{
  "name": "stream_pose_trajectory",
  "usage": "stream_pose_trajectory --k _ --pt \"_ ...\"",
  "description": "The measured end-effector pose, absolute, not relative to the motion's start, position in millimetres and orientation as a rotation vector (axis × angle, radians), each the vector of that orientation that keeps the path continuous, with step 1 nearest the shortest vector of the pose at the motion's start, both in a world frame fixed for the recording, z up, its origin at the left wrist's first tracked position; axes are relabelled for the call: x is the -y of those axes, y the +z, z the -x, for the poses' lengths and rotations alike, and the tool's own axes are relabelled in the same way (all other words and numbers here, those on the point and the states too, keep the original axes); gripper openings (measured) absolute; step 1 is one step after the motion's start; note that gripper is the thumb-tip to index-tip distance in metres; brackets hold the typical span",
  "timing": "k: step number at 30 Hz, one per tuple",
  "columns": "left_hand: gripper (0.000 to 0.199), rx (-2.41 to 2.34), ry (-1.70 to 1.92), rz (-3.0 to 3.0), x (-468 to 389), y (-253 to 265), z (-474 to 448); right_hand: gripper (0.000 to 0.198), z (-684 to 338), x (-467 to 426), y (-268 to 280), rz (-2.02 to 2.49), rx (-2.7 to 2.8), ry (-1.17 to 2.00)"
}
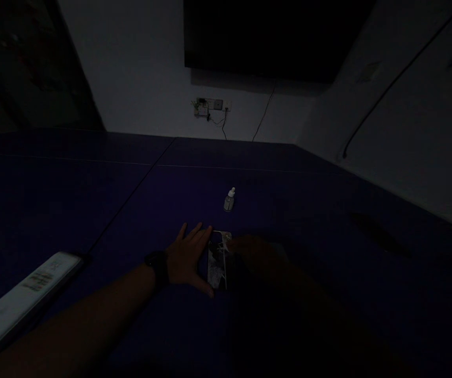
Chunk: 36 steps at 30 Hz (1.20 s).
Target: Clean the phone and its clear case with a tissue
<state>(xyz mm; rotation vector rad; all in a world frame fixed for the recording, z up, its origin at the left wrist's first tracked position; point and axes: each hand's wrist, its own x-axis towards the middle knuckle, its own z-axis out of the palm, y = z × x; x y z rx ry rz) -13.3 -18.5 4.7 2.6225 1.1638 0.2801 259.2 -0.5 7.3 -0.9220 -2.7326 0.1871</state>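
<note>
A flat rectangular piece that looks like a phone case (217, 265), with a grey-and-black picture and a pale corner, lies on the dark purple surface (163, 194). My left hand (188, 257) rests along its left side, fingers spread and thumb near its lower edge. A dark watch sits on that wrist. My right hand (251, 249) is in deep shadow over the right side of the case; its fingers are too dim to make out. Beyond both hands stands a small clear dropper bottle (229, 201) with a white top.
A long white box (24, 299) with printing lies at the left. A dim flat shape (379, 231) lies to the right. At the back wall, a large dark screen (265, 39) hangs above sockets (212, 105) with cables. The room is very dark.
</note>
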Motion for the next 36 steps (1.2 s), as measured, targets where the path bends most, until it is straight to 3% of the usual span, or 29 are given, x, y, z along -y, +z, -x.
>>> stream_pose_trajectory --k 20,27,36 --pt "0.142 -1.16 0.301 -2.639 18 2 14 0.052 -248 11 10 0.947 2.762 0.167" --pt "0.144 -1.163 0.275 -2.625 18 3 14 0.042 -254 11 18 1.0 2.796 0.141" --pt "0.144 -1.187 0.246 -2.625 18 4 13 0.046 -251 11 14 1.081 2.776 0.036"
